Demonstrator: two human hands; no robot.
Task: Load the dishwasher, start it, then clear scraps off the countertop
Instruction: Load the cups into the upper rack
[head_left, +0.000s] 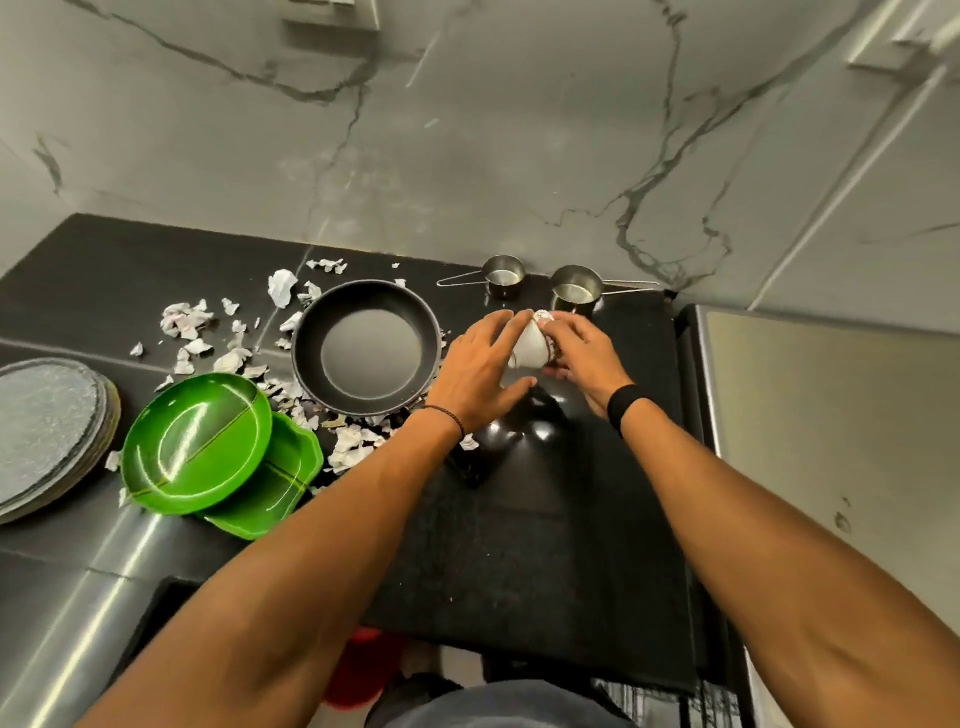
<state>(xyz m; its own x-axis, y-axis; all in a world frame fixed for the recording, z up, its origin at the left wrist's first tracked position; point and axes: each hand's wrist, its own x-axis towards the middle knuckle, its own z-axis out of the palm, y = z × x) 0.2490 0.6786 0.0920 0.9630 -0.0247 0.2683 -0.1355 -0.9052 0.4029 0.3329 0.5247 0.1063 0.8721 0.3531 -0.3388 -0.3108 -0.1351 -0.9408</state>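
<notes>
White cup (530, 347), patterned at the rim, lies tilted between both hands just above the black table (519, 545), right of the pan (366, 347). The right hand (584, 358) curls its fingers round it. The left hand (480, 366), fingers fairly straight, steadies its side, probably to lift it for the dishwasher.

Bare countertop (545, 545) right of frying pan (366, 348)

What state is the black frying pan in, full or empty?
Empty: the frying pan shows its bare dark base, with nothing inside. The white scraps lie outside, around it.
</notes>
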